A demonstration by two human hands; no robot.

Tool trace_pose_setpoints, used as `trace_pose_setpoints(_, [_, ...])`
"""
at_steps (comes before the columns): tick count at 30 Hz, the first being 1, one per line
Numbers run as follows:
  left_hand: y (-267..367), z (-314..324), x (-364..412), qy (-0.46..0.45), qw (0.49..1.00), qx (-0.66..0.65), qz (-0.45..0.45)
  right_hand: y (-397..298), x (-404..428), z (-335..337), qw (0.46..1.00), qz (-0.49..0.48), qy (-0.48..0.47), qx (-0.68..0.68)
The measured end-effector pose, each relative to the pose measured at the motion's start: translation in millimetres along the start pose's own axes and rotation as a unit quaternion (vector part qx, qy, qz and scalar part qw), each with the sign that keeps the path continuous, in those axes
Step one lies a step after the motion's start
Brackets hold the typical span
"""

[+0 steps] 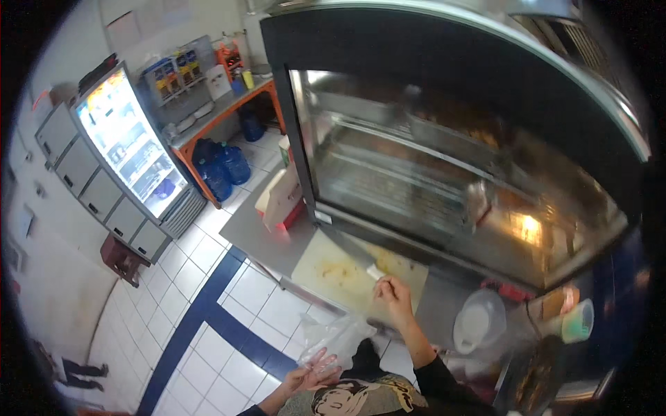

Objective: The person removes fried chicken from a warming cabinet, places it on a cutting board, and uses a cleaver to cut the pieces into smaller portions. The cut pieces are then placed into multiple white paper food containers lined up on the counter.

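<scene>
My right hand grips the white handle of a large kitchen knife. The blurred blade points away to the upper left, over a pale cutting board stained with yellow-brown bits. Lower down, close to my body, my left hand holds a thin clear plastic bag. The bag hangs near the front edge of the steel counter; its contents cannot be made out.
A glass-fronted display warmer stands behind the board. A red-and-white carton sits to its left. On the right are a translucent plastic container and a greenish cup. Farther left are a lit fridge and blue water jugs.
</scene>
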State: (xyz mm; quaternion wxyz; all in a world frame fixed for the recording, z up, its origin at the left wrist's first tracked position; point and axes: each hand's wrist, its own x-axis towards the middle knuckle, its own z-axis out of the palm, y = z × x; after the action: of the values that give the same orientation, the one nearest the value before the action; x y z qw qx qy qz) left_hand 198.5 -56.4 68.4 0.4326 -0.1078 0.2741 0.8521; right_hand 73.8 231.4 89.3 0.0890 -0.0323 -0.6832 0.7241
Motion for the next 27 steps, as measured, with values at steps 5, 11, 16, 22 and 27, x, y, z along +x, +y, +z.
trace_pose_setpoints(5, [53, 23, 72, -0.169, 0.974, -0.125, 0.086, 57, 43, -52, 0.880, -0.087, -0.099, -0.457])
trace_pose_setpoints(11, [70, 1, 120, -0.125, 0.979, -0.150, 0.053, 96, 55, -67, 0.784, 0.052, -0.209, -0.582])
trace_pose_setpoints(16, [69, -7, 166, -0.092, 0.988, -0.124, -0.021, 99, 73, -63, 0.771, 0.034, -0.238, -0.590])
trace_pose_setpoints(22, [76, -22, 239, -0.100, 0.981, -0.136, -0.093, -1, 72, -41, 0.825, 0.117, -0.152, -0.531])
trace_pose_setpoints(27, [102, -74, 344, -0.264, 0.938, -0.203, -0.100, 65, 53, -24, 0.775, 0.018, -0.025, -0.631])
